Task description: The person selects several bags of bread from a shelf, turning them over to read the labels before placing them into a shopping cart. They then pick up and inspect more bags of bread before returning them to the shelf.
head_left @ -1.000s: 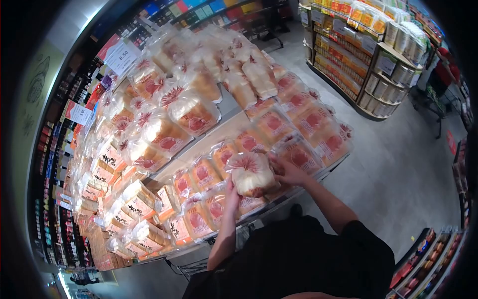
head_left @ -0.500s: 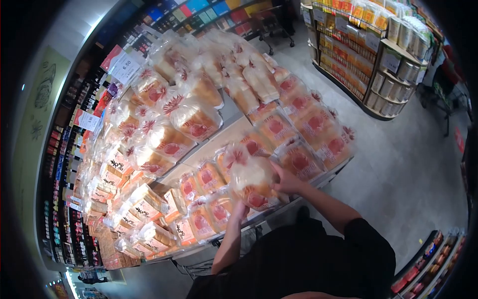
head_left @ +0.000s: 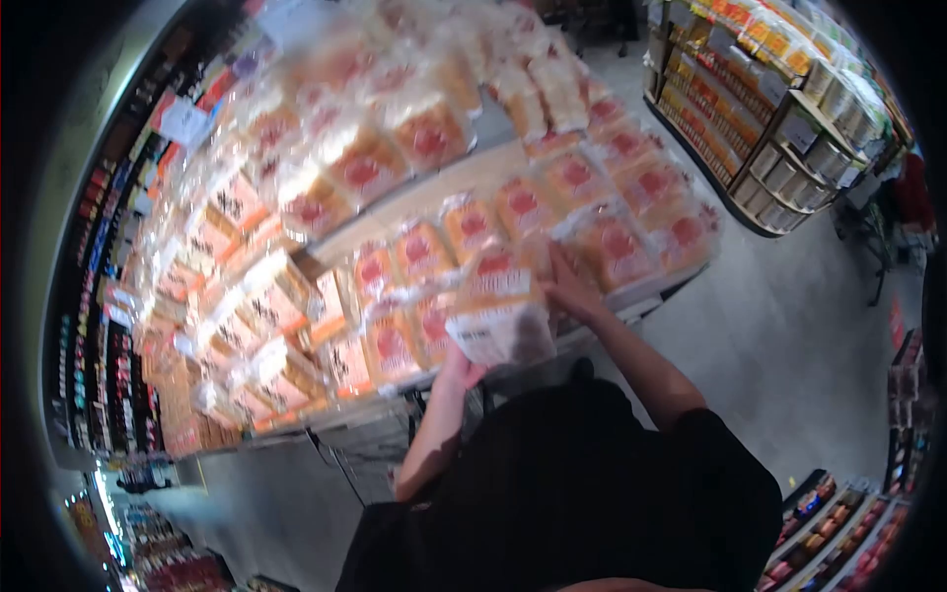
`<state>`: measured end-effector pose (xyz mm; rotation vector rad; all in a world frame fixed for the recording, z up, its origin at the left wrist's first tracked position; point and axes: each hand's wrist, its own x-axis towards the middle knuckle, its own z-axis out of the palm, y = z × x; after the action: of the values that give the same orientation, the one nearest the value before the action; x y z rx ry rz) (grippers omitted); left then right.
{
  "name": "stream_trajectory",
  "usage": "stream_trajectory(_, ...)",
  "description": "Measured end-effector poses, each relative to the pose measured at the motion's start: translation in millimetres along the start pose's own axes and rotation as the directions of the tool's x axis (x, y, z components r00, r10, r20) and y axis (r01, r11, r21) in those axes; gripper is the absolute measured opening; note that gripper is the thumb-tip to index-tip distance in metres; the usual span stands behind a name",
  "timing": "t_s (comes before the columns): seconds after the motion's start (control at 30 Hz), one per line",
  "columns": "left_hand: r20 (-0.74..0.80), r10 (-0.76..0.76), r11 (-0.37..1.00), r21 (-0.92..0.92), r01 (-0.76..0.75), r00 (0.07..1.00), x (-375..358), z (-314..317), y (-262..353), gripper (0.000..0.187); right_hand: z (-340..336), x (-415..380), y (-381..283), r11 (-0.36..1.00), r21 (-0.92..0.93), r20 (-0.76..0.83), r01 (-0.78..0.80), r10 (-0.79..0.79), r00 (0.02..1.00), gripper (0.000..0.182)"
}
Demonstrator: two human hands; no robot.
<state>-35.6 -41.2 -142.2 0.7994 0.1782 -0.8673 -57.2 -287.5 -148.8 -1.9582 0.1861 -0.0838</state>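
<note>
A clear bag of bread [head_left: 501,314] with red print is held between my two hands above the front edge of the display. Its bottom end, with a white label, faces me. My left hand [head_left: 462,369] supports it from the lower left, fingers partly hidden beneath. On the right side, my right hand [head_left: 570,284] has its fingers closed against the bag. Just beyond lies a row of similar bagged loaves [head_left: 472,229], standing side by side. More bread packs [head_left: 391,343] stand left of the held one.
Bagged loaves [head_left: 424,128] are piled on the raised rear tier. Packs with black lettering [head_left: 271,296] fill the left side. A shelf unit with cans [head_left: 789,178] stands at the right across the floor [head_left: 779,326]. Small shelves [head_left: 838,533] are at lower right.
The bag of bread has been tilted, so its labelled bottom now faces me instead of its gathered top and front. My head view has shifted, and both hands still hold the bag.
</note>
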Motion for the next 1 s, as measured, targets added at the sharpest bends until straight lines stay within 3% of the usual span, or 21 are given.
stream_trajectory(0.03,-0.034,-0.040,0.999,-0.031,0.039,0.999,-10.0,1.1,5.6,0.063,16.4,-0.3,-0.4,0.997,0.074,-0.059,0.018,-0.014,0.998,0.068)
stream_trajectory(0.1,0.399,-0.081,0.971,-0.174,0.162,0.913,-4.8,-56.2,8.0,0.071,42.3,9.6,12.1,0.967,0.252,-0.115,0.028,0.001,0.993,0.063)
stream_trajectory(0.2,0.101,0.003,0.999,-0.050,0.002,0.995,-61.4,0.6,30.8,0.077,81.8,15.5,27.8,0.872,0.488,-0.051,-0.038,0.072,0.996,0.051)
stream_trajectory(0.23,0.074,0.029,0.999,0.023,-0.031,0.997,-71.5,-3.6,30.4,0.079,91.2,11.5,19.0,0.834,0.547,-0.024,-0.065,0.094,0.995,0.047)
stream_trajectory(0.3,0.034,0.079,0.979,0.187,-0.084,0.996,-87.9,-14.7,32.8,0.083,102.3,-7.5,-9.7,0.468,0.863,0.143,-0.189,0.132,0.981,0.042)
stream_trajectory(0.33,0.042,0.090,0.964,0.249,-0.097,0.995,-93.6,-24.3,32.8,0.085,98.8,-25.2,-43.8,0.471,0.857,0.201,-0.209,0.069,0.977,0.040)
stream_trajectory(0.5,-0.065,0.172,0.846,0.520,-0.113,0.983,-134.0,-17.2,39.8,0.090,121.1,-46.8,-66.7,0.496,0.854,0.232,-0.160,-0.088,0.969,0.043)
stream_trajectory(0.57,-0.073,0.150,0.751,0.657,-0.065,0.986,-146.5,-30.7,45.7,0.087,126.4,-51.3,-72.0,0.497,0.851,0.239,-0.170,-0.077,0.968,0.044)
stream_trajectory(0.63,-0.098,0.316,0.437,0.898,-0.053,0.944,-156.7,-26.2,52.3,0.084,128.7,-54.3,-76.7,0.500,0.843,0.252,-0.199,-0.040,0.967,0.044)
stream_trajectory(0.7,-0.019,0.508,0.109,0.993,-0.043,0.861,-164.8,-12.4,58.0,0.080,129.6,-55.3,-81.2,0.503,0.832,0.272,-0.235,0.000,0.962,0.045)
stream_trajectory(0.73,-0.005,0.488,0.060,0.998,-0.028,0.873,-165.8,-12.5,64.3,0.073,129.0,-54.5,-84.2,0.510,0.822,0.284,-0.252,0.017,0.959,0.045)
stream_trajectory(0.83,0.015,0.536,0.226,0.961,-0.160,0.844,-156.4,-24.0,61.8,0.065,127.6,-51.3,-94.4,0.478,0.827,0.327,-0.298,0.024,0.945,0.046)
stream_trajectory(0.93,0.033,0.585,0.357,0.887,-0.293,0.811,-143.7,-29.2,55.0,0.060,131.8,-44.0,-92.2,0.336,0.890,0.346,-0.307,-0.061,0.936,0.042)
stream_trajectory(1.0,0.047,0.629,0.411,0.827,-0.383,0.776,-140.2,-21.9,50.5,0.058,136.0,-37.8,-89.1,0.461,0.845,0.334,-0.271,-0.060,0.941,0.047)
